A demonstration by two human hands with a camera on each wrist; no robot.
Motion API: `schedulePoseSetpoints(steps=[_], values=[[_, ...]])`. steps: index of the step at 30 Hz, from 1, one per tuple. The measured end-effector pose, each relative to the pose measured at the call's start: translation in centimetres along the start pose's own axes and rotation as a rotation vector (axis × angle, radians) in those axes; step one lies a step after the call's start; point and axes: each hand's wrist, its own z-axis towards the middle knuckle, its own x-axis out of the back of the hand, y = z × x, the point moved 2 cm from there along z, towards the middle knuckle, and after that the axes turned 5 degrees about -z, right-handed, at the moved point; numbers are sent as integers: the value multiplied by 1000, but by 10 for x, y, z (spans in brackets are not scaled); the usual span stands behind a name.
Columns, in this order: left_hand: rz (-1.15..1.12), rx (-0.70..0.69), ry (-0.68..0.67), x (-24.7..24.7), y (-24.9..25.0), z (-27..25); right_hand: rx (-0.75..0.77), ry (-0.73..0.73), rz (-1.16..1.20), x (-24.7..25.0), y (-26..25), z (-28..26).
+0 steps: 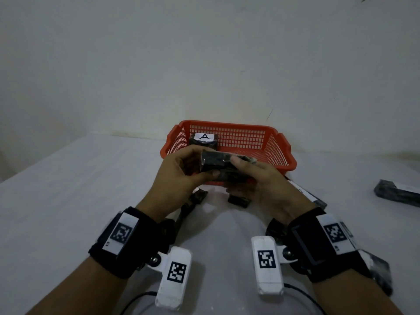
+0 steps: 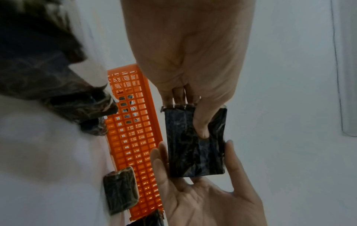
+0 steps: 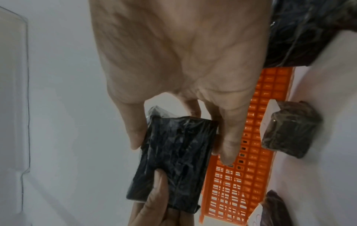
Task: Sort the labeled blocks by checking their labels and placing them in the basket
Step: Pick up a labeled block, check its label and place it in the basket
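Observation:
A black plastic-wrapped block [image 1: 218, 163] is held in the air just in front of the orange basket [image 1: 227, 123]. My left hand [image 1: 205, 164] grips its left end, thumb underneath. My right hand [image 1: 238, 169] grips its right end. In the left wrist view my left hand's thumb presses the dark face of the block [image 2: 195, 143]. The right wrist view has my right hand [image 3: 182, 150] pinching the block [image 3: 173, 160] by its long edges. No label shows on the held block. Another block with a white "A" label [image 1: 203, 137] lies in the basket's back left corner.
More wrapped blocks lie on the white table: two [image 1: 239, 201] [image 1: 197, 194] under my hands, one [image 1: 397, 192] at the far right, others [image 1: 306, 194] beside my right wrist. The basket stands against the white wall. Cables [image 1: 302, 294] run along the table's near edge.

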Motion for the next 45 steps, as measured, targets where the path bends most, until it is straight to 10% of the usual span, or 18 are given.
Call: schedulePoseSetpoints(steps=[9,45], values=[[17,278,-156,-10,-6,-5,153,31,23,2,0,0],[12,234,-98,-3,-1,-5,126,-25,-37,11,-1,-1]])
